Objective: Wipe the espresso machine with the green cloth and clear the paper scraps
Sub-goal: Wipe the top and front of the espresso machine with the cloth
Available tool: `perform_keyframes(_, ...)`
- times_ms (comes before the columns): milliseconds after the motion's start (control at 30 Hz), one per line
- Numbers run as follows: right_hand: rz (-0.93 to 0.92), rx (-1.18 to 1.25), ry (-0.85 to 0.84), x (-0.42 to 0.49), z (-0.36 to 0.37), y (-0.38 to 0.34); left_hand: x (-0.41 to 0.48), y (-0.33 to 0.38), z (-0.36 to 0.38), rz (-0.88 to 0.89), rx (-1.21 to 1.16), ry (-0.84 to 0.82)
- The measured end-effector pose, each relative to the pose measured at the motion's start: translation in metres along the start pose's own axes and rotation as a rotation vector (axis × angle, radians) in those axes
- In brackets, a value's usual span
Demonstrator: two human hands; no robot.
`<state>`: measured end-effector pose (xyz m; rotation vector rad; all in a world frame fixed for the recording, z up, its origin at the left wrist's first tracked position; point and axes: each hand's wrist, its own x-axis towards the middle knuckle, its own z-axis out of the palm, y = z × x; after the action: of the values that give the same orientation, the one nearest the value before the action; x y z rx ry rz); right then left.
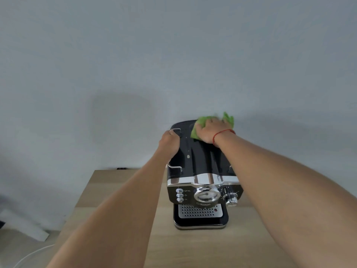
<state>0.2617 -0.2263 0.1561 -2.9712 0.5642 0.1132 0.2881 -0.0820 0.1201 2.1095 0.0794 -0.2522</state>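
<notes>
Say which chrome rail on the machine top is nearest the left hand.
The rear-left rail, right beside the left hand gripping the espresso machine; the front-left rail sits nearer the camera, clear of it.
</notes>
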Motion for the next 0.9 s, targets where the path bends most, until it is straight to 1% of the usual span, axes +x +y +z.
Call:
perform_keyframes(33, 0.037, -0.016, -0.010, -0.003, -0.007, 0.011, 0.000, 0.000, 0.000, -0.001, -0.003, -0.004)
perform_keyframes(100, 0.089, 0.062, -0.054, -0.008, -0.013, 0.030, 0.001, -0.001, 0.000, -0.002, -0.006, -0.009)
perform_keyframes(167, 0.091, 0.125, -0.009, -0.007, -0.007, 0.034, 0.003, 0.000, 0.001, 0.002, -0.001, -0.011)
perform_keyframes(233, 0.075, 0.083, 0.060, -0.001, 0.003, 0.027, 0.004, 0.001, 0.002, -0.003, 0.004, -0.009)
perform_keyframes(333, -0.068, 0.004, 0.128, 0.010, 0.008, 0.016, 0.004, 0.002, 0.002, -0.007, 0.008, -0.005)
perform_keyframes(433, -0.201, 0.070, 0.152, 0.013, 0.016, 0.006, 0.003, 0.002, 0.002, -0.003, 0.015, -0.011)
perform_keyframes(533, -0.307, 0.185, 0.113, 0.008, 0.025, -0.015, 0.004, 0.000, 0.001, 0.006, 0.014, -0.014)
perform_keyframes(633, -0.294, 0.325, 0.061, -0.001, 0.024, -0.018, 0.005, 0.000, 0.001, 0.001, -0.009, -0.022)
perform_keyframes(700, -0.278, 0.377, 0.058, -0.013, 0.024, -0.015, 0.004, 0.001, 0.000, -0.005, -0.011, -0.019)
perform_keyframes(767, -0.274, 0.392, 0.054, -0.030, 0.024, -0.013, 0.001, 0.002, 0.000, -0.012, -0.016, -0.012)
perform_keyframes(900, -0.263, 0.339, 0.024, -0.059, 0.027, -0.005, -0.013, 0.008, -0.003, -0.027, -0.028, -0.014)
